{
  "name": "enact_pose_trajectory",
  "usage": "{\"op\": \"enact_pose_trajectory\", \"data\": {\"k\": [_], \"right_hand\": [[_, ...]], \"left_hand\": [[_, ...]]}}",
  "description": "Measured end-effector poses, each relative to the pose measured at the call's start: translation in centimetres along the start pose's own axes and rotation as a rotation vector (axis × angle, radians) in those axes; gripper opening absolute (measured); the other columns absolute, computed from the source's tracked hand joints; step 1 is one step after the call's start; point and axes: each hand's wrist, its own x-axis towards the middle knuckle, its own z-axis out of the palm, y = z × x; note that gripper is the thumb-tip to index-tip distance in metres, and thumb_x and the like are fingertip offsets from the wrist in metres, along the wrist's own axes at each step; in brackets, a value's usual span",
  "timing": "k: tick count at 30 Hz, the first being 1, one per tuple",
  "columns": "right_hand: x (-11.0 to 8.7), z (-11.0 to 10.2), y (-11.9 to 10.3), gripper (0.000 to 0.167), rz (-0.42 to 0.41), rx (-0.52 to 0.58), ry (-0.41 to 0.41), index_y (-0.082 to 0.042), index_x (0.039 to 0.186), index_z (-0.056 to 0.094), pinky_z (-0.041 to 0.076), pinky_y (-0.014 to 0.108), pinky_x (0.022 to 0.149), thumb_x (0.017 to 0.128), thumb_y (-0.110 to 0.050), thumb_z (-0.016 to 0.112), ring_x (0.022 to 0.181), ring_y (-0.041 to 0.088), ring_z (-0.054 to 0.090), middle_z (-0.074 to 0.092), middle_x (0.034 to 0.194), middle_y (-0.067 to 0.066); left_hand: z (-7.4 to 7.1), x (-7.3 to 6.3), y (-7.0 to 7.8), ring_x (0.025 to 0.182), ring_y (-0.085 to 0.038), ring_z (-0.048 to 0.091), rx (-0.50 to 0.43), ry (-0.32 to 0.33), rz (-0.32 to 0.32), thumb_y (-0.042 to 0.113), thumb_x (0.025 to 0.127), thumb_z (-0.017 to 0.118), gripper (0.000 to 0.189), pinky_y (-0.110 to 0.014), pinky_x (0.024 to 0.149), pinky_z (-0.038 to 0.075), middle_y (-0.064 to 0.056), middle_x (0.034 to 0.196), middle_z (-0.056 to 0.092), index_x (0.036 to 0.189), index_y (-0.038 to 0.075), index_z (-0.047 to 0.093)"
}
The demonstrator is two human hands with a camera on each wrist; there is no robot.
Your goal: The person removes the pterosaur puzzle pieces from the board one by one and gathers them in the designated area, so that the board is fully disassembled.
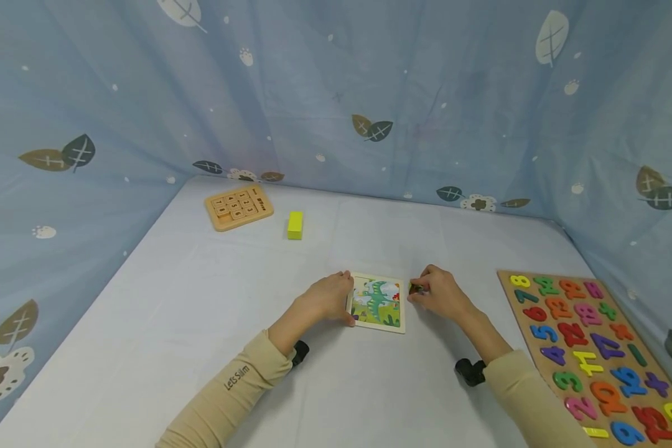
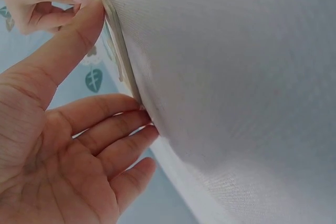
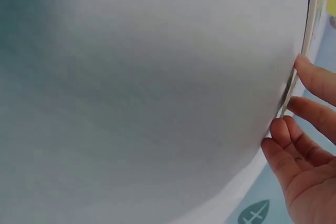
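Note:
A square wooden jigsaw puzzle with a green dinosaur picture and pale frame lies flat on the white table. My left hand grips its left side, thumb at the near corner and fingers at the far one; the left wrist view shows that thumb and the fingertips against the frame's edge. Just off the puzzle's right side, my right hand pinches a small dark piece with some yellow, mostly covered by the fingers. In the right wrist view, this hand's fingertips are close to the puzzle frame's edge.
A wooden number slide puzzle lies at the back left, with a yellow block to its right. On the right lies a large board of colourful numbers. Blue patterned cloth hangs behind and at the sides.

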Motion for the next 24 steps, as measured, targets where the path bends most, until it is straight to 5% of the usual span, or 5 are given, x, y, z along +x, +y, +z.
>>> {"op": "enact_pose_trajectory", "data": {"k": [13,24], "right_hand": [[0.9,-1.0,-1.7,0.043,0.014,0.023,0.002,0.011,0.112,0.064,0.047,0.027,0.063,0.083,-0.019,0.075,0.082,0.023,0.054,0.062,0.11,0.02],[2.3,0.6,-4.3,0.044,-0.047,0.073,-0.066,0.008,0.118,0.064,0.044,0.021,0.061,0.083,-0.016,0.076,0.081,0.019,0.053,0.062,0.099,0.012]], "left_hand": [[-0.1,0.0,0.0,0.142,-0.031,0.034,-0.007,0.006,-0.005,0.034,0.072,0.085,0.095,-0.041,0.116,0.033,-0.019,0.153,0.034,0.143,-0.006,0.038],[0.0,0.2,0.0,0.142,-0.031,0.034,-0.015,-0.012,-0.008,0.034,0.073,0.084,0.094,-0.04,0.116,0.033,-0.02,0.153,0.034,0.144,-0.006,0.038]]}}
